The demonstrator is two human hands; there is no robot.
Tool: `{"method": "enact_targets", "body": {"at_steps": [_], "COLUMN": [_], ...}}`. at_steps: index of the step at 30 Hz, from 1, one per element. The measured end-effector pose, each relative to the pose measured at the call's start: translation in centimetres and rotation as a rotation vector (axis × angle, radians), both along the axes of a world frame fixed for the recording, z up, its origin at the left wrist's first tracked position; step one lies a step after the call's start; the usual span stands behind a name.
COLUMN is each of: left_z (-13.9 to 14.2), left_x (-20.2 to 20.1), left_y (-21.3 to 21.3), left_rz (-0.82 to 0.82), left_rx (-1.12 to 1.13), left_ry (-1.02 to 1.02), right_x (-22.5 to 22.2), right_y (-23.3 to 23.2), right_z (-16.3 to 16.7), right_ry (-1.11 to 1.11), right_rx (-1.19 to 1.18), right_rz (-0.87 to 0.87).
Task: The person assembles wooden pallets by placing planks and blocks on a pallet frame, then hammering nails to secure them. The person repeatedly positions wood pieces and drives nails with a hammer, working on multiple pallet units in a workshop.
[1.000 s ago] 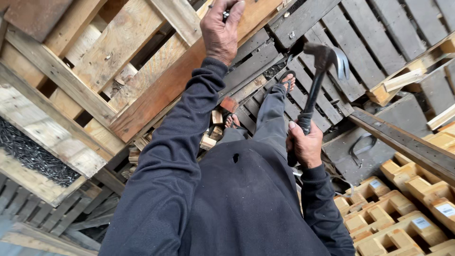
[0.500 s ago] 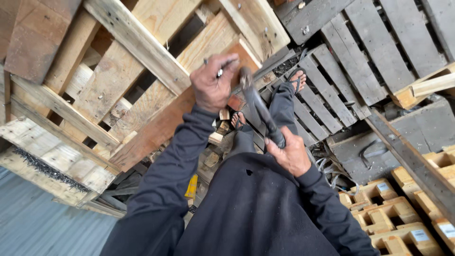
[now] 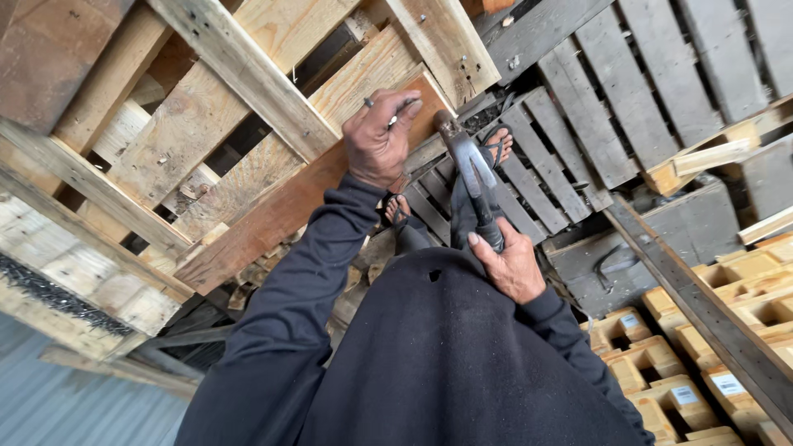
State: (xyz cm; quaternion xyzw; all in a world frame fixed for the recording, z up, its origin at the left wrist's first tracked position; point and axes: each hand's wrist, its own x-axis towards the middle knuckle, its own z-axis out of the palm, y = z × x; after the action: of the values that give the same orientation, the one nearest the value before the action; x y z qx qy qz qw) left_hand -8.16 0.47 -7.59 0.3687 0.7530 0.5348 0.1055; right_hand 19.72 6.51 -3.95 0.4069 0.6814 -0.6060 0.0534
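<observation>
My left hand (image 3: 378, 140) pinches a small nail (image 3: 388, 121) against the edge board of a light wooden pallet (image 3: 273, 107) that leans up in front of me. Gripped by the handle in my right hand (image 3: 510, 264) is a claw hammer (image 3: 468, 169). Its head sits close to the nail and the board's end, just right of my left fingers. I wear a dark long-sleeved top. My sandalled feet (image 3: 496, 144) stand on a grey pallet (image 3: 578, 124) below.
Grey weathered pallets cover the ground on the right. Stacked light wood blocks (image 3: 694, 363) lie at the lower right beside a long dark beam (image 3: 702, 306). A loose plank (image 3: 702, 157) lies on the grey pallets. Corrugated metal (image 3: 74, 405) shows at the lower left.
The hammer has swung down from a raised position on the right to the nail at the pallet board. My left hand has stayed on the board holding the nail.
</observation>
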Motion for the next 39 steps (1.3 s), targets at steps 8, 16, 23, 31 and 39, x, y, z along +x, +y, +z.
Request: {"method": "enact_targets", "body": {"at_steps": [8, 16, 23, 31, 39], "left_z": [-1.1, -2.0, -0.9, -3.7, -3.6], "left_x": [-0.7, -0.6, -1.0, -0.1, 0.2], "left_y": [0.8, 1.5, 0.6, 1.8, 2.1], "left_rz": [-0.053, 0.005, -0.012, 0.297, 0.451], "left_rx": [0.029, 0.000, 0.162, 0.286, 0.372], "left_ry": [0.033, 0.112, -0.174, -0.320, -0.271], "right_x": [-1.3, -4.6, -5.6, -6.4, -8.5], "right_y": [-2.4, -2.2, -2.3, 0.8, -0.3], "right_z": [3.8, 7.1, 6.1, 14.0, 9.2], "right_ry": [0.094, 0.223, 0.142, 0.799, -0.054], "right_rx": [-0.148, 0.014, 0.107, 0.173, 0.264], "right_rz": [-0.237, -0.173, -0.195, -0.212, 0.102]}}
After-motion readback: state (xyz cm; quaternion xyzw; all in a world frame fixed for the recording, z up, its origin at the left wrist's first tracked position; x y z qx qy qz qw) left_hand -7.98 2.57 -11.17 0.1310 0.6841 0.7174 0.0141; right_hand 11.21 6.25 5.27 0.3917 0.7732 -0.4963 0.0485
